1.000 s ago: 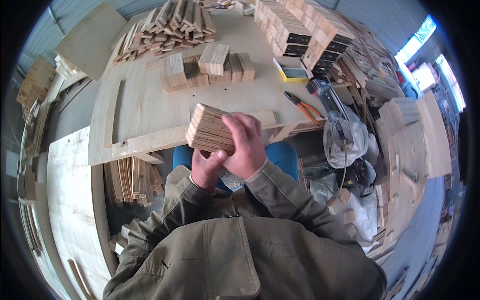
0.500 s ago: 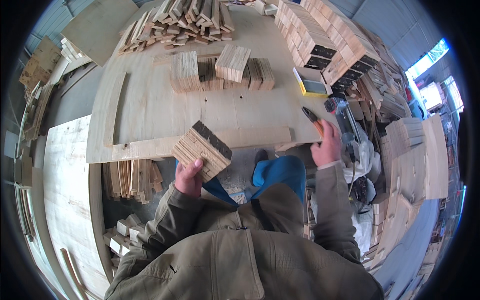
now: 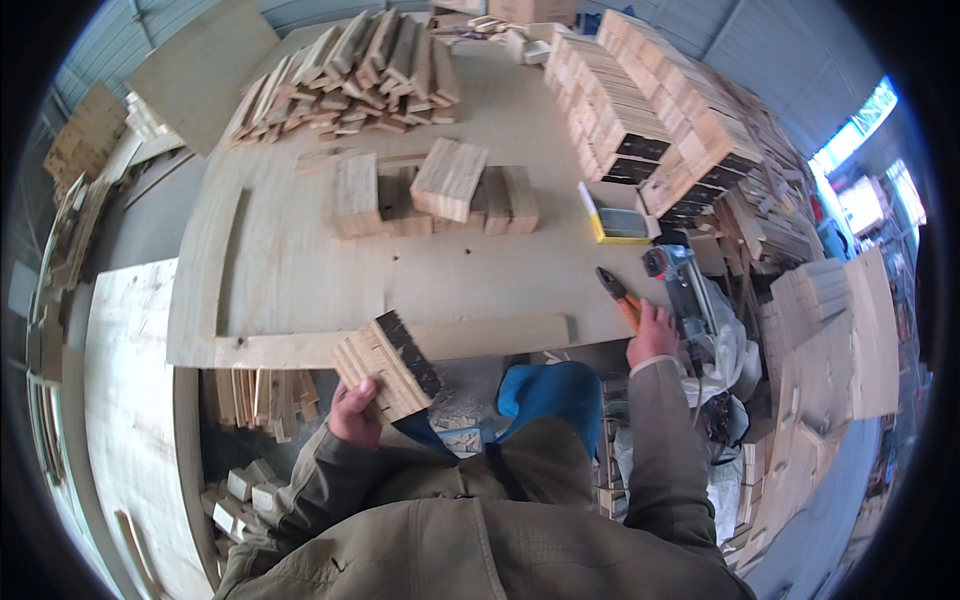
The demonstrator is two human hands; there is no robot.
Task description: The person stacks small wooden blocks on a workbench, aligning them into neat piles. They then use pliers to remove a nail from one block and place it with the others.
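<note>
In front of the table's near edge, my left hand is closed on a block of stacked wooden strips, thumb over its near corner. One side of that block is black; it is held tilted. At the table's right front, my right hand has its fingers closed around the orange handles of a pair of pliers. The dark jaws point away from me, toward the far left. Just right of that hand lies a power tool with a red-and-black end. The palm side of my right hand is hidden.
Several similar wooden blocks sit mid-table, one on top. Behind them is a heap of wooden strips. Tall block stacks stand at the far right, near a yellow-edged box. A wooden batten runs along the near edge.
The view has tilted, so the table appears lower. My left hand has lowered the block slightly and turned it a little. My right hand stays at the pliers' handles.
</note>
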